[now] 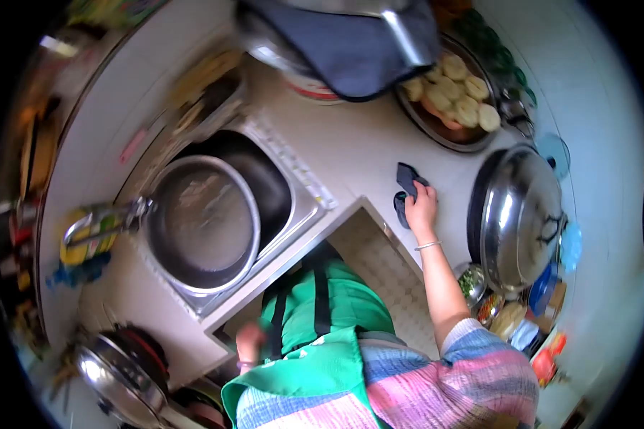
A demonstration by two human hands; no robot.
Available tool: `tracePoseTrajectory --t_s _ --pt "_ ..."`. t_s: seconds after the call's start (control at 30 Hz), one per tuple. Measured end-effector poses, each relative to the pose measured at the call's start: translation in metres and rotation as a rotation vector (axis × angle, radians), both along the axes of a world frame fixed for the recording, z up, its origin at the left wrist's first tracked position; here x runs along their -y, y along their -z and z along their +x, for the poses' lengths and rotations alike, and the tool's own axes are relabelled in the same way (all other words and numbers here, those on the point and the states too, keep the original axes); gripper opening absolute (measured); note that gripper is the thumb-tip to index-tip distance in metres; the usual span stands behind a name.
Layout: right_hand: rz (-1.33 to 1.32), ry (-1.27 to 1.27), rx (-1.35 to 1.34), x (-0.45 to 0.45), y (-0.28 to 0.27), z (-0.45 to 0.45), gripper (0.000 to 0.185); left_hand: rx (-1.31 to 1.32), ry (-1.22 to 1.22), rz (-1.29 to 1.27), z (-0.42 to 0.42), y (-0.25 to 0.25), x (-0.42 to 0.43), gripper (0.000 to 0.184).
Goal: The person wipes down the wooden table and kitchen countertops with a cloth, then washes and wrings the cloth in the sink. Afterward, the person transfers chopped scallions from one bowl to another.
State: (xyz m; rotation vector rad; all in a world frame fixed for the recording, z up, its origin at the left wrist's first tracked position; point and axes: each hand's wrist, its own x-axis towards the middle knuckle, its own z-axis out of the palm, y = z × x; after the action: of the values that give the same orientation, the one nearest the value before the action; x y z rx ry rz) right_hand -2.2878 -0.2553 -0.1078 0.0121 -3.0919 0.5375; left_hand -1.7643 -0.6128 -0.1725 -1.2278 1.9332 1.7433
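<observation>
My right hand point(421, 207) presses down on a dark grey cloth point(408, 176) on the pale countertop point(350, 146), its fingers closed over it. The cloth is bunched, with one part sticking out past the fingertips and another beside the hand. My left hand point(250, 344) hangs low beside the green apron point(336, 300), near the counter's front edge. It is smeared by motion, so its fingers cannot be made out. Left of the cloth, a metal basin point(254, 207) holding water sits over the sink point(309, 207).
A pan of peeled, pale round pieces point(447, 96) stands at the back right. A large lidded wok point(522, 214) is at the right. Another dark cloth point(350, 50) drapes over metal cookware at the back. A faucet point(107, 218) reaches over the basin; a lidded pan point(118, 375) stands lower left.
</observation>
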Motion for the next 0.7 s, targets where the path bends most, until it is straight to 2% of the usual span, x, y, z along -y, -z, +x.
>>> tracePoseTrajectory --t_s 0.07,0.1,0.17,0.2,0.27,0.33,0.37,0.4,0.47,0.5,0.57,0.63,0.7 --pt "-0.441 -0.038 0.143 0.042 -0.003 -0.019 0.035 -0.018 -0.034 0.0 -0.005 0.005 -0.004 0.028" --pt "-0.583 -0.037 0.108 0.077 -0.016 -0.025 0.034 -0.021 -0.081 0.017 -0.01 0.004 -0.006 0.028" --pt "-0.548 -0.178 -0.092 0.145 -0.037 -0.043 0.036 -0.017 -0.227 0.054 -0.019 -0.002 -0.009 0.027" --pt "-0.601 -0.218 -0.045 0.181 -0.048 -0.053 0.037 -0.016 -0.256 0.071 -0.018 -0.004 -0.006 0.027" --pt "-0.478 -0.463 -0.18 0.248 -0.065 -0.069 0.038 -0.015 -0.314 0.105 -0.016 -0.008 0.0 0.027" --pt "-0.369 -0.722 -0.324 0.304 -0.028 -0.092 0.042 0.006 -0.41 0.113 -0.006 -0.004 -0.002 0.027" --pt "-0.173 -0.808 -0.261 0.318 -0.004 -0.097 0.043 -0.023 -0.446 0.236 -0.011 -0.015 0.001 0.027" --pt "0.017 -0.895 -0.194 0.331 0.014 -0.091 0.045 0.022 -0.39 0.179 -0.012 -0.024 0.003 0.028" --pt "0.026 -0.829 -0.217 0.332 0.005 -0.067 0.047 0.128 -0.454 0.175 -0.039 -0.066 0.007 0.03" --pt "0.046 -0.866 -0.218 0.318 0.007 -0.056 0.047 0.115 -0.467 0.157 -0.033 -0.057 0.006 0.033" --pt "0.052 -0.881 -0.116 0.28 -0.012 -0.026 0.044 0.054 -0.434 0.141 -0.047 -0.072 0.011 0.033" --pt "0.091 -0.851 0.035 0.249 -0.023 -0.002 0.039 -0.058 -0.421 0.103 -0.06 -0.075 0.019 0.032" --pt "-0.153 -0.738 0.37 0.241 -0.032 0.005 0.036 -0.203 -0.401 0.032 -0.07 -0.07 0.03 0.033"
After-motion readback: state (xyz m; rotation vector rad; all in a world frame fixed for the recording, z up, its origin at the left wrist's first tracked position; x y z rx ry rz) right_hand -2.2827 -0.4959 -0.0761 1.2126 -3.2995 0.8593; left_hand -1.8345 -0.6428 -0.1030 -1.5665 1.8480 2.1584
